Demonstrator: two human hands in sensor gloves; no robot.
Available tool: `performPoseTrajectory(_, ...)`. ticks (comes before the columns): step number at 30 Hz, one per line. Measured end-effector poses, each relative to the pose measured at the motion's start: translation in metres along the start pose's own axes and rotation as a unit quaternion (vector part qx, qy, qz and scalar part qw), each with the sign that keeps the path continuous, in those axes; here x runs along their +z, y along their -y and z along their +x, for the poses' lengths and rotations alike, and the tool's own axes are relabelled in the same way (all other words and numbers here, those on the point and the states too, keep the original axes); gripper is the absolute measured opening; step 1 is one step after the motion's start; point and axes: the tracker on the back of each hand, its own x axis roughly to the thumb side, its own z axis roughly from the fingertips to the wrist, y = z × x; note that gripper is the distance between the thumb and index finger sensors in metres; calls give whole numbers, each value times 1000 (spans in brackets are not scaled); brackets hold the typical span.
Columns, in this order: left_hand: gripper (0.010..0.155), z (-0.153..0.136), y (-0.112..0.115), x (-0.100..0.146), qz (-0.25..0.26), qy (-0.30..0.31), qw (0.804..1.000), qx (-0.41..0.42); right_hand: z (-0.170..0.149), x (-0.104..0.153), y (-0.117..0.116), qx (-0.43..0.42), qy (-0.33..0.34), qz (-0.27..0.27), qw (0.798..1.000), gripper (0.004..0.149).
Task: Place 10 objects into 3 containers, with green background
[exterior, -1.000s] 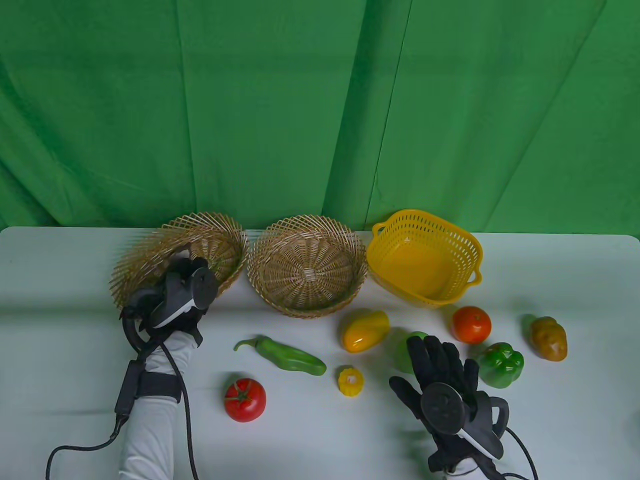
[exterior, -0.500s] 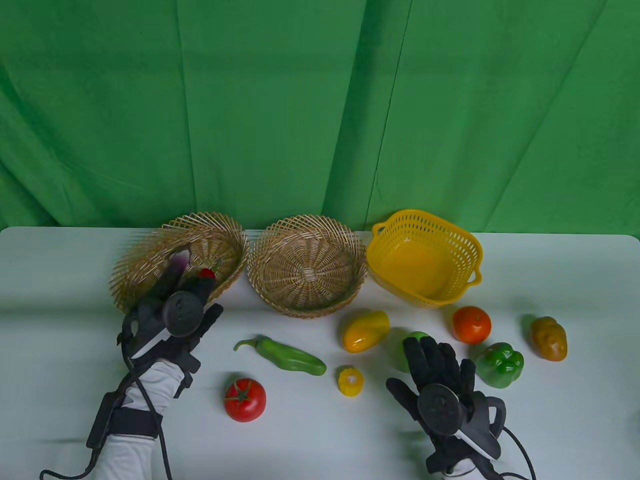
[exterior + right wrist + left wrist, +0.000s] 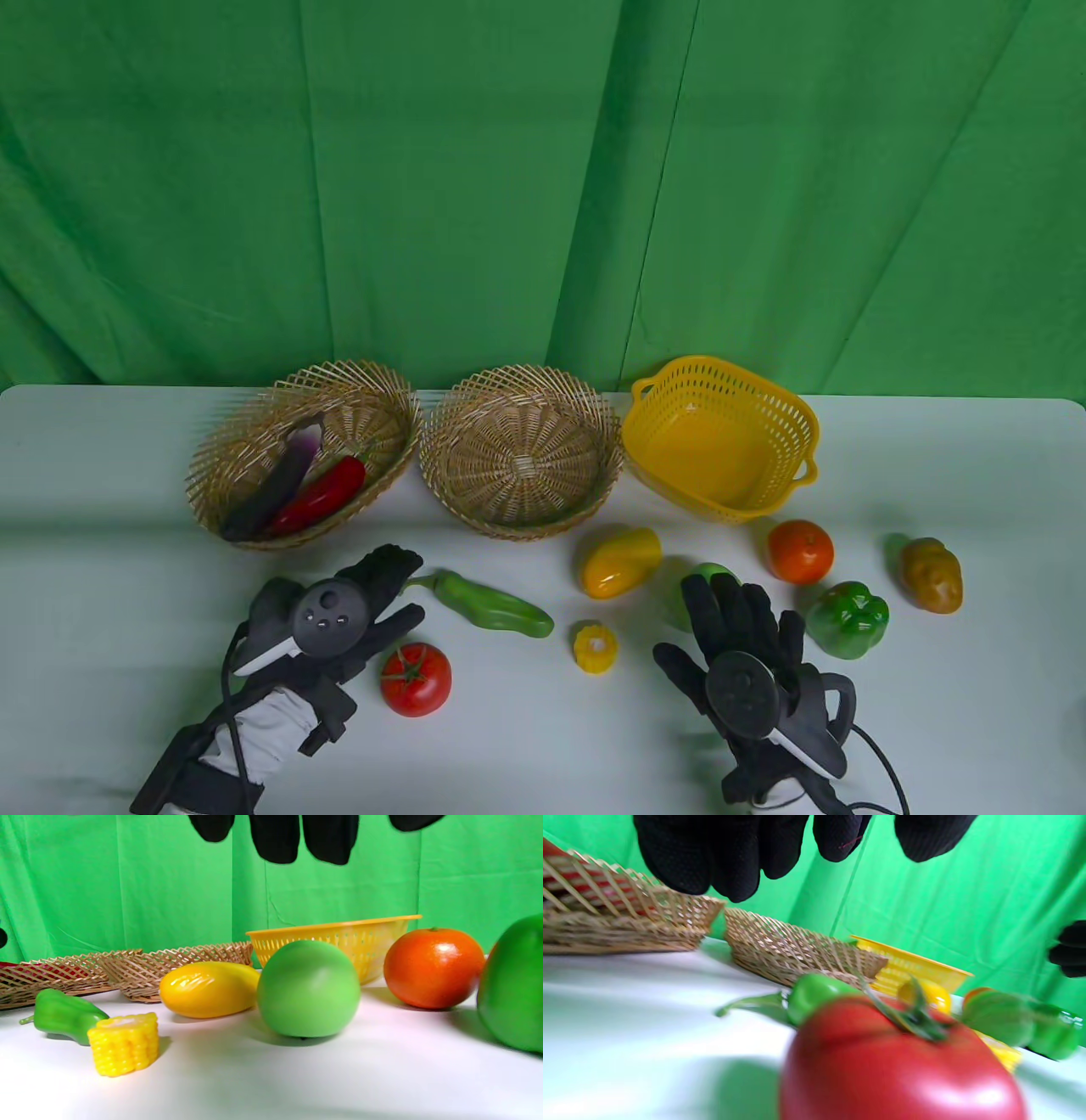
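The left hand (image 3: 339, 611) is hovering just in front of the left wicker basket (image 3: 222, 446), fingers spread and holding nothing, with the red tomato (image 3: 415, 678) right beside its fingertips. I judge the tomato to be its next pick, since the left wrist view is filled with it (blurred, so the stem detail is unclear). Inside that left wicker basket the eggplant (image 3: 284, 481) and red chili (image 3: 321, 497) are lying side by side, so two of the ten objects appear placed.

The middle wicker basket (image 3: 519, 399) and yellow plastic basket (image 3: 797, 424), to the right of the left wicker basket, are holding nothing visible. Still waiting on the table (image 3: 102, 509), further right and forward of the left wicker basket, are the green chili (image 3: 488, 602), corn piece (image 3: 596, 647), yellow mango (image 3: 618, 560), green apple (image 3: 308, 988), orange (image 3: 799, 550), green bell pepper (image 3: 850, 619) and potato (image 3: 932, 574).

The right hand (image 3: 747, 645) is poised open and flat over the green apple, gripping nothing; likely readying a grasp.

No brand, label or legible writing is showing on anything.
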Motion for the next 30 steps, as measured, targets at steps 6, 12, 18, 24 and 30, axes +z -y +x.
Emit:
performPoseTrajectory(6,74,11,27,9,-62,37,997,25,1,0,0,2,1,2,1000,80)
performPoseTrajectory(12,78,14,47,10,-103,43,994,-2,1,0,-1,3,1,5,1000,80)
performPoseTrajectory(18,84,14,62,9,-148,44,988,-2,1,-1,-1,2,-1,5,1000,80)
performPoseTrajectory(24,84,12,69,5,-165,39,986,-5,0,-1,0,2,-3,6,1000,80)
performPoseTrajectory(30,82,15,69,1,-141,54,988,-42,-1,-2,0,1,-5,6,1000,80)
